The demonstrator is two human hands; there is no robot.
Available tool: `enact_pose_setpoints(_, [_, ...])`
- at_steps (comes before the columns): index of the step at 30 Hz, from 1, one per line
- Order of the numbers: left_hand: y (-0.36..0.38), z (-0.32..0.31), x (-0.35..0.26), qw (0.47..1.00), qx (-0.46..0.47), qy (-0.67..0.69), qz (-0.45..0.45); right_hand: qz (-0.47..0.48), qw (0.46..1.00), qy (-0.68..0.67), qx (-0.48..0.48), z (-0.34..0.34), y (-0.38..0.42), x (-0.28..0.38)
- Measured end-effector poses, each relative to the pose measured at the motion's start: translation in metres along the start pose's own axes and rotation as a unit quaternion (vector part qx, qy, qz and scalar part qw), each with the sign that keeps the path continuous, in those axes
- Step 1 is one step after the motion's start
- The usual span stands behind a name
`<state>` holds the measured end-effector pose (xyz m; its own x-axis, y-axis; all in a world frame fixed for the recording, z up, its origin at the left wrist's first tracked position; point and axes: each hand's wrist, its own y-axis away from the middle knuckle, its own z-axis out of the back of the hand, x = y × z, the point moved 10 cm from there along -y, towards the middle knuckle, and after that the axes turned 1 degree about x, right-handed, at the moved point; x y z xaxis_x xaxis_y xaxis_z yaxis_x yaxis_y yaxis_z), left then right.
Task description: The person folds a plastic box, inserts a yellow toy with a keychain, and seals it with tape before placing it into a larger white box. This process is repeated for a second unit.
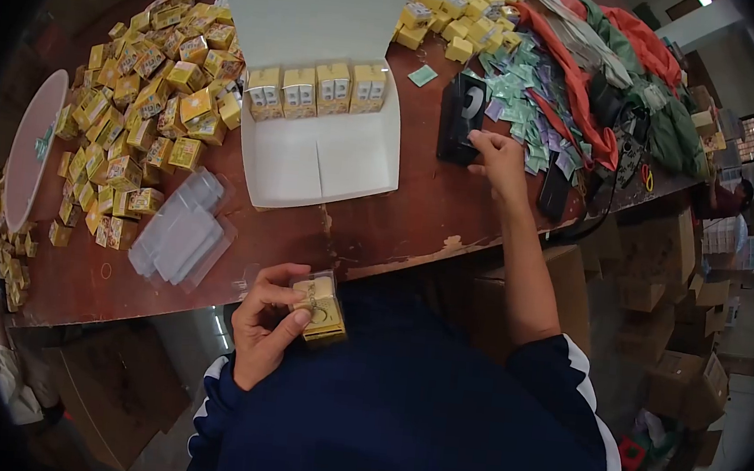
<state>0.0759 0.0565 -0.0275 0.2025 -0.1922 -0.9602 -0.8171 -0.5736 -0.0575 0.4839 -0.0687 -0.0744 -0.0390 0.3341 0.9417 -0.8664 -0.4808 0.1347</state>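
Observation:
Close to my body, my left hand (269, 323) grips a small yellow box pack (324, 307) in a clear plastic case. On the table to the right stands a black tape dispenser (457, 121) with a pale tape roll (473, 102). My right hand (498, 164) pinches at the dispenser's near end, thumb and forefinger together at the tape; the strip itself hardly shows. Between my hands and farther back, an open white carton (280, 162) has a row of yellow-and-white packs (300, 94) along its back side.
Many loose yellow boxes (141, 116) cover the table's left, beside clear plastic cases (184, 232) and a pink tray (36, 152). More yellow boxes (459, 14), green and purple packets (525, 82), cloths (636, 43) and a dark phone-like slab (555, 193) lie right. Cardboard boxes (654, 251) stand beyond.

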Motion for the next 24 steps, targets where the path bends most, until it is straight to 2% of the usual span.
enact_pose_setpoints(2, [0.001, 0.005, 0.001, 1.000, -0.015, 0.000, -0.004, -0.038, 0.998, -0.037, 0.020, -0.006, 0.000, -0.005])
enact_pose_setpoints(6, [0.000, 0.008, 0.004, 1.000, -0.013, 0.003, 0.001, -0.045, 0.993, -0.103, 0.021, -0.009, 0.000, -0.010])
enact_pose_setpoints(9, [-0.001, 0.009, 0.005, 1.000, -0.016, 0.001, 0.000, -0.045, 0.983, -0.178, -0.004, -0.013, 0.007, -0.008])
enact_pose_setpoints(14, [0.000, 0.009, 0.003, 1.000, -0.019, 0.020, -0.005, -0.010, 0.954, -0.294, 0.052, -0.012, 0.007, -0.012])
enact_pose_setpoints(18, [0.001, 0.008, 0.006, 0.999, -0.024, 0.025, 0.001, 0.028, 0.948, -0.308, 0.077, -0.016, 0.010, -0.007])
enact_pose_setpoints(20, [0.002, 0.008, 0.007, 0.999, -0.024, 0.029, 0.005, 0.063, 0.969, -0.239, 0.027, -0.014, 0.015, -0.002])
enact_pose_setpoints(24, [0.002, 0.006, 0.006, 0.999, -0.028, 0.036, 0.000, 0.072, 0.970, -0.229, -0.020, -0.011, 0.014, -0.023])
